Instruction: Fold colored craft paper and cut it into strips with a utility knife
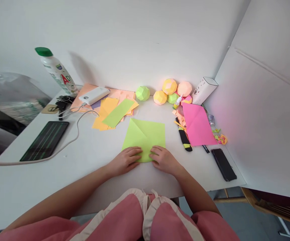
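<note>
Okay, so both hands are on a lime green sheet [148, 134], which lies flat on the white table [94, 147], right under the fingertips and stretching away past them. The left hand [128, 159] covers its near left corner, fingers softly curled and almost side by side. The right hand [165, 160] mirrors that at the near right corner, its fingers bent with slim gaps between them. Can't tell if either thumb is pinching the near edge, because the undersides don't show. There's a small gap between the two sets of fingertips, with bare green paper in it. A crease slants in from the sheet's far left corner toward that gap.

Past the left fingers and off to their left there's a light green strip [118, 113] on top of some orange strips [104, 117], then a white power bank [94, 95] with a cable. Well left of those fingers is a dark screen [46, 140] with greenish lines on it, and farther out a bottle [59, 75] with a green cap leans in view.

Straight ahead of the fingers, well beyond the sheet, sits a green paper ball [142, 93], with a yellow-orange ball [169, 86] in the cluster to its right. Beyond the right fingers, on their right, are a black and yellow-green cutter [184, 139] and a hot pink sheet [199, 124]. Farther right there's a black case [224, 164].
</note>
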The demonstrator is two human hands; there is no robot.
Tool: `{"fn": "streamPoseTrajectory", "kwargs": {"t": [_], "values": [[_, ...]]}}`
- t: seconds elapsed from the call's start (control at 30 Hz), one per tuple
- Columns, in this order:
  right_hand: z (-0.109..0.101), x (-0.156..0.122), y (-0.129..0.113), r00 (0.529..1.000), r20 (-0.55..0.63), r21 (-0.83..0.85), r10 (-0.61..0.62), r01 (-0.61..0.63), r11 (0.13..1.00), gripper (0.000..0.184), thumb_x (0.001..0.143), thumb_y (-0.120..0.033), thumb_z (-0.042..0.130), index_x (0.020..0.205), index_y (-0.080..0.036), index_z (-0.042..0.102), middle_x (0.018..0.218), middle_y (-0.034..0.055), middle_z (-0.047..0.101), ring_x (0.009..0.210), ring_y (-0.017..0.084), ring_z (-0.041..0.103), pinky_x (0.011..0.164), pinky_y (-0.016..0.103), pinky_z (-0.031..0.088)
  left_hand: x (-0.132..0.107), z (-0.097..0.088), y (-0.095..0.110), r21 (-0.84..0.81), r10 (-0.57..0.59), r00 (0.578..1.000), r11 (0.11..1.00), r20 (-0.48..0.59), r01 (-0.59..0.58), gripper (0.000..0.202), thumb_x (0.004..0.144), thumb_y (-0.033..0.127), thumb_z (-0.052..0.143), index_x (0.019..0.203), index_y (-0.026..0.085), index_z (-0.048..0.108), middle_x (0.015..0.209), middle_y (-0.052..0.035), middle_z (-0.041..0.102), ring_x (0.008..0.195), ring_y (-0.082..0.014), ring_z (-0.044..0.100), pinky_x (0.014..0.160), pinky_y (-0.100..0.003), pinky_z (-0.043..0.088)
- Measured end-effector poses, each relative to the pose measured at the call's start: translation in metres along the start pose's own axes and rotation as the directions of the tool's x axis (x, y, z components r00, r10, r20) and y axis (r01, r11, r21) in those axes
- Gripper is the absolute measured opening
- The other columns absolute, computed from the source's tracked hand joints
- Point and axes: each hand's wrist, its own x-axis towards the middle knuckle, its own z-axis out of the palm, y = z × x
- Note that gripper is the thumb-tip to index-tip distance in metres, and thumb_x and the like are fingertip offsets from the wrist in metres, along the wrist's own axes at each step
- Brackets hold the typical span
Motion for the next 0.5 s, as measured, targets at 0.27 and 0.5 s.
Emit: {"fn": "streamPoseTrajectory", "kwargs": {"t": [0.27,0.5], "values": [[0.0021,0.0014,-0.0003,0.998,-0.017,0.021,0.058,-0.057,0.998,0.023,0.085,-0.009,0.05,0.1,-0.017,0.064,0.104,0.0109,0.067,0.109,0.024,0.059,0.092,0.039,0.052,-0.0027,-0.0009,0.001,0.087,-0.048,0.998,0.995,-0.038,0.051,0.022,0.091,0.024,0.052,0.108,0.018,0.064,0.117,-0.0117,0.065,0.112,-0.026,0.059,0.092,-0.042,0.051],[-0.0042,-0.0027,0.0054,0.996,-0.014,0.139,0.085,-0.082,0.987,0.018,0.082,-0.017,0.059,0.1,-0.019,0.064,0.106,0.0091,0.066,0.105,0.021,0.061,0.088,0.034,0.053,-0.0001,-0.0044,0.003,0.076,-0.016,0.998,0.997,-0.06,0.02,0.017,0.093,0.021,0.05,0.088,0.019,0.066,0.099,-0.0073,0.07,0.107,-0.0227,0.062,0.088,-0.037,0.051]]}}
